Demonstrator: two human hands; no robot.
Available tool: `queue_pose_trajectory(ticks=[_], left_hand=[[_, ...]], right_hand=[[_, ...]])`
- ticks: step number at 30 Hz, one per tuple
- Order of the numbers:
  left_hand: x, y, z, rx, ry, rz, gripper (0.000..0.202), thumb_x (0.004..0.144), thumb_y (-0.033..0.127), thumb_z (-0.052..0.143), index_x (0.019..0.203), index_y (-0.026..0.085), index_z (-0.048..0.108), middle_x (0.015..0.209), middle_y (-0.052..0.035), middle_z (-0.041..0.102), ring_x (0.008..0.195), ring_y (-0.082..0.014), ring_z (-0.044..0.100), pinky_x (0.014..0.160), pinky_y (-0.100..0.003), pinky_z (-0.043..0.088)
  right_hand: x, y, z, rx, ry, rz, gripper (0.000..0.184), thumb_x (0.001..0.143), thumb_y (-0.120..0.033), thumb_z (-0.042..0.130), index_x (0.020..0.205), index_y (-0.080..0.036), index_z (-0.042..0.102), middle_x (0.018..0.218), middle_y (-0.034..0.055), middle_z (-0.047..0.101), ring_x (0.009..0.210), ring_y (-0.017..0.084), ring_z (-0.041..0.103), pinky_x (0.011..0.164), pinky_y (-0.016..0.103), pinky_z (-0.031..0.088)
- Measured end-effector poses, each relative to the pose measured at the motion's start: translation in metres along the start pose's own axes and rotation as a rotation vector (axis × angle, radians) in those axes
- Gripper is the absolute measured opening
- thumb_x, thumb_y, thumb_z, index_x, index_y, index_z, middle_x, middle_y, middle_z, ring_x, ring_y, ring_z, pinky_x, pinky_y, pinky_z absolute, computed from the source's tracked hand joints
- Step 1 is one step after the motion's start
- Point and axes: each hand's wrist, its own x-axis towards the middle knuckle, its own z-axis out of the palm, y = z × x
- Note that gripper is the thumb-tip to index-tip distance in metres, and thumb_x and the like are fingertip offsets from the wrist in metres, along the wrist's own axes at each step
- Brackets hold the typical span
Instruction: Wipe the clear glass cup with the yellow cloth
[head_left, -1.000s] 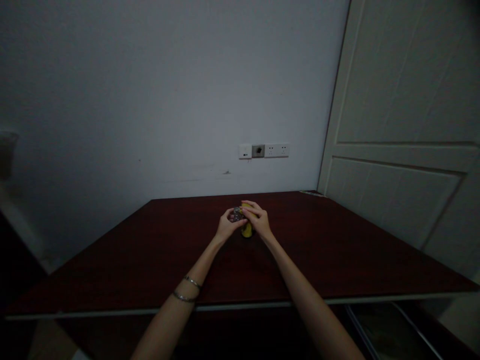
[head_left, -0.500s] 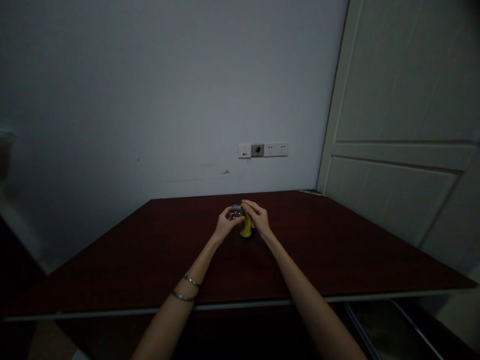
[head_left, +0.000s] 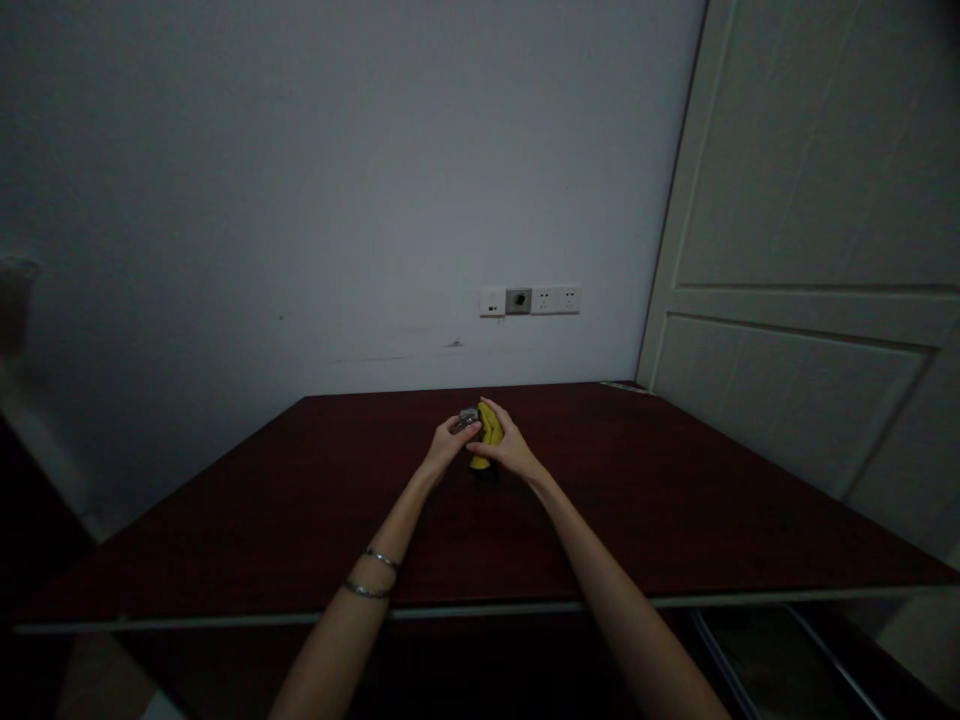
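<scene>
Both hands meet over the far middle of the dark red worktop [head_left: 675, 500]. The right hand [head_left: 511, 450] closes around a yellow thing [head_left: 488, 432], curved like a banana. Its long axis stands nearly upright, the top leaning slightly away and the lower end just above or on the worktop; which one is too dim to tell. The left hand [head_left: 445, 452] pinches a small silvery piece [head_left: 468, 417] against its top end. Two bracelets [head_left: 375, 572] circle the left forearm.

Tabletop [head_left: 675, 520] open around yellow object [head_left: 491, 430]; wall [head_left: 337, 200], door [head_left: 810, 300] beyond.
</scene>
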Motion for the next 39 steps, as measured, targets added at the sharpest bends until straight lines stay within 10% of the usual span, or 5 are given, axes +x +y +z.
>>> queue_pose_trajectory(ticks=[12, 39], left_hand=[[0.006, -0.011, -0.015, 0.099, -0.261, -0.040, 0.056, 0.060, 0.046, 0.067, 0.103, 0.012, 0.057, 0.098, -0.0100, 0.062, 0.079, -0.0178, 0.060, 0.063, -0.024, 0.047], [0.000, -0.009, 0.004, 0.193, -0.084, 0.192, 0.059, 0.054, 0.027, 0.075, 0.105, 0.010, 0.051, 0.101, -0.0119, 0.060, 0.088, -0.0189, 0.058, 0.082, -0.034, 0.045]], right_hand=[[0.007, 0.009, -0.002, 0.143, 0.120, 0.196, 0.080, 0.046, -0.026, 0.076, 0.121, -0.018, 0.047, 0.112, 0.0108, 0.059, 0.098, 0.023, 0.058, 0.087, 0.037, 0.045], [0.011, 0.017, 0.001, 0.086, 0.224, 0.162, 0.046, 0.073, -0.046, 0.054, 0.110, -0.018, 0.057, 0.119, 0.0085, 0.056, 0.111, 0.021, 0.050, 0.098, 0.039, 0.035]])
